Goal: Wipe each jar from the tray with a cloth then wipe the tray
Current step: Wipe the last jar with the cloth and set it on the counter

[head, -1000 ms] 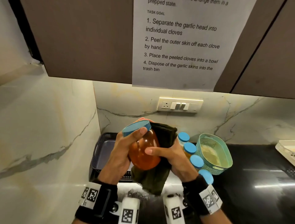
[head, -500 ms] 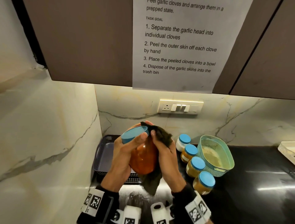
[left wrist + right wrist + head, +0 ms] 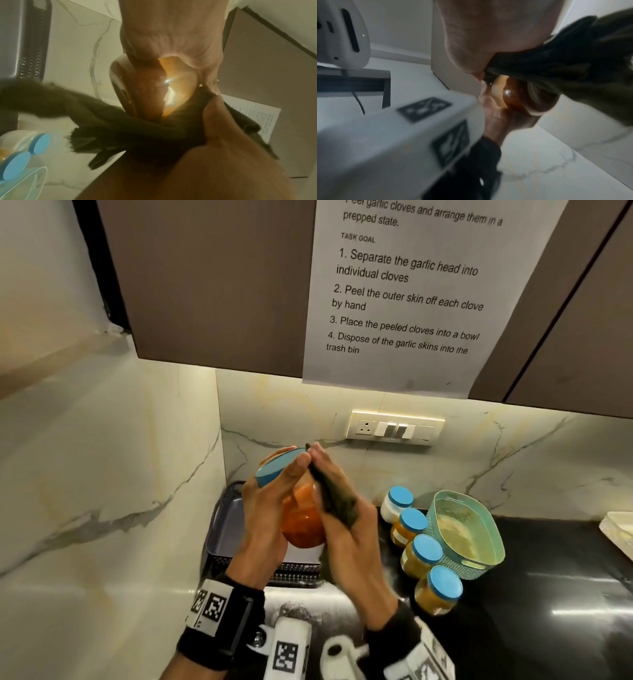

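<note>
Left hand [image 3: 265, 520] grips jar [image 3: 303, 525] — right hand [image 3: 346, 529] presses cloth [image 3: 337, 501]

Left hand [image 3: 265, 518]: bare; black wrist strap [image 3: 222, 630] bearing a white plate with black square-pattern markers. White camera housing [image 3: 289, 652] below the wrist, one black marker on its face.

Right hand [image 3: 352, 537]: bare; black wrist strap [image 3: 394, 640], white marker plate [image 3: 430, 660] partly in view, white rounded housing [image 3: 339, 657] beside it.
</note>
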`<move>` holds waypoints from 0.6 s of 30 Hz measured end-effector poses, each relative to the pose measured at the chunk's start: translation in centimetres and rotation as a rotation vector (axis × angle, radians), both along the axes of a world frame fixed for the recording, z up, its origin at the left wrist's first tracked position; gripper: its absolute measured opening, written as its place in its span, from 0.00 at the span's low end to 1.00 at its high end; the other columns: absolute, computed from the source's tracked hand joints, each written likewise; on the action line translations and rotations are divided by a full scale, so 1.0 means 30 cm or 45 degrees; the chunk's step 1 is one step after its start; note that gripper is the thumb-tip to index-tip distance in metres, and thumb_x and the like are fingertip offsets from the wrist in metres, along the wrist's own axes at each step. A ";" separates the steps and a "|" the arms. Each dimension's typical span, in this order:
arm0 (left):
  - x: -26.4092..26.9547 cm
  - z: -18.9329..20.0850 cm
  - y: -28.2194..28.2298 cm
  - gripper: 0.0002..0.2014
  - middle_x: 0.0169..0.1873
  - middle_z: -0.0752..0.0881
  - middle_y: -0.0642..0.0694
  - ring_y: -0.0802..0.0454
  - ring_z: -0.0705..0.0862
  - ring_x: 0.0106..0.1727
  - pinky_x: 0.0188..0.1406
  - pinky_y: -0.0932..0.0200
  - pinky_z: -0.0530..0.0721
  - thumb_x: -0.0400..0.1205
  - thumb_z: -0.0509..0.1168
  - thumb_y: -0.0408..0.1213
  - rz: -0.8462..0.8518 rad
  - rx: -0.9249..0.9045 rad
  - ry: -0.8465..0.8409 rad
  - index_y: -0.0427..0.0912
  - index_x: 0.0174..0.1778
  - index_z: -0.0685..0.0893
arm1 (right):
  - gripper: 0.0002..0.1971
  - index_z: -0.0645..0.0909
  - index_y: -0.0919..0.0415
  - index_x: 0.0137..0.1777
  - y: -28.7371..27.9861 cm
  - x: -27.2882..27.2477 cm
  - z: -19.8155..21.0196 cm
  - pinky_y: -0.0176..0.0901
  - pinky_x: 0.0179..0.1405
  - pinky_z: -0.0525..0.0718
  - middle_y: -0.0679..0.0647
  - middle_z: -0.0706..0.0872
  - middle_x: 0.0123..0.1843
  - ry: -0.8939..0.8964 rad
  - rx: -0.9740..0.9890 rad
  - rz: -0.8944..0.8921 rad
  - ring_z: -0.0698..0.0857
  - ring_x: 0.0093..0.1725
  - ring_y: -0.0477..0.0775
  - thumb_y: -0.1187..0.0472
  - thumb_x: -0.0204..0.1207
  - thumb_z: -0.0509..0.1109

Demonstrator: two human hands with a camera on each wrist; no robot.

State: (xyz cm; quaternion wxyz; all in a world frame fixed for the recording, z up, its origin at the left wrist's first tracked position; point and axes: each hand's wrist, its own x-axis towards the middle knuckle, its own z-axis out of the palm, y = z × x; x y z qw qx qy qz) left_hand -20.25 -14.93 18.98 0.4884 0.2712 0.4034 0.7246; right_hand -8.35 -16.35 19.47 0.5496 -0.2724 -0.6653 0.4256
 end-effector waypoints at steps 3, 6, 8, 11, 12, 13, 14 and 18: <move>-0.007 -0.002 -0.008 0.67 0.62 0.91 0.33 0.34 0.92 0.62 0.65 0.36 0.89 0.41 0.86 0.74 0.065 -0.010 0.023 0.34 0.73 0.83 | 0.35 0.71 0.40 0.85 -0.035 -0.006 -0.089 0.79 0.86 0.62 0.40 0.72 0.87 -0.137 0.204 -0.107 0.60 0.92 0.53 0.66 0.78 0.65; 0.014 0.001 -0.026 0.63 0.62 0.92 0.36 0.36 0.92 0.63 0.68 0.34 0.88 0.45 0.87 0.72 0.063 -0.005 0.020 0.35 0.72 0.85 | 0.33 0.71 0.49 0.86 -0.006 0.009 -0.090 0.77 0.85 0.66 0.45 0.72 0.88 -0.160 0.283 -0.112 0.63 0.91 0.56 0.64 0.82 0.70; 0.033 0.005 -0.041 0.57 0.65 0.91 0.37 0.35 0.90 0.66 0.70 0.31 0.87 0.52 0.88 0.67 0.037 -0.003 0.002 0.39 0.74 0.83 | 0.35 0.72 0.55 0.85 0.015 0.023 -0.073 0.71 0.82 0.74 0.50 0.74 0.87 -0.069 0.201 -0.047 0.70 0.88 0.58 0.63 0.79 0.79; 0.035 -0.002 -0.067 0.50 0.67 0.90 0.40 0.38 0.90 0.67 0.66 0.34 0.89 0.61 0.84 0.60 -0.073 -0.005 0.099 0.46 0.79 0.78 | 0.39 0.79 0.40 0.77 0.039 0.086 -0.024 0.62 0.76 0.84 0.45 0.85 0.77 0.076 -0.152 0.053 0.82 0.79 0.52 0.55 0.65 0.89; 0.023 -0.005 -0.074 0.49 0.67 0.90 0.43 0.40 0.90 0.67 0.65 0.39 0.90 0.60 0.82 0.59 -0.148 0.007 0.134 0.49 0.79 0.78 | 0.40 0.82 0.35 0.72 0.048 0.113 -0.012 0.59 0.73 0.87 0.44 0.88 0.73 0.105 -0.299 0.058 0.86 0.75 0.52 0.48 0.59 0.92; 0.011 -0.005 -0.081 0.49 0.66 0.90 0.45 0.43 0.90 0.67 0.62 0.44 0.92 0.60 0.82 0.57 -0.232 0.031 0.154 0.50 0.79 0.77 | 0.41 0.84 0.36 0.69 0.057 0.141 -0.008 0.59 0.69 0.89 0.47 0.90 0.69 0.132 -0.439 0.089 0.88 0.72 0.55 0.46 0.53 0.93; 0.000 0.000 -0.081 0.50 0.66 0.91 0.47 0.44 0.90 0.67 0.59 0.49 0.92 0.58 0.84 0.56 -0.302 0.051 0.175 0.51 0.79 0.78 | 0.42 0.84 0.40 0.69 0.063 0.161 -0.006 0.58 0.65 0.91 0.50 0.91 0.67 0.164 -0.537 0.142 0.89 0.70 0.60 0.47 0.52 0.94; -0.006 0.011 -0.052 0.60 0.57 0.94 0.45 0.43 0.93 0.57 0.48 0.53 0.93 0.44 0.89 0.67 -0.386 0.039 0.204 0.50 0.75 0.83 | 0.42 0.84 0.44 0.70 0.014 0.144 -0.001 0.46 0.54 0.92 0.51 0.93 0.65 0.252 -0.570 0.319 0.91 0.66 0.58 0.47 0.52 0.94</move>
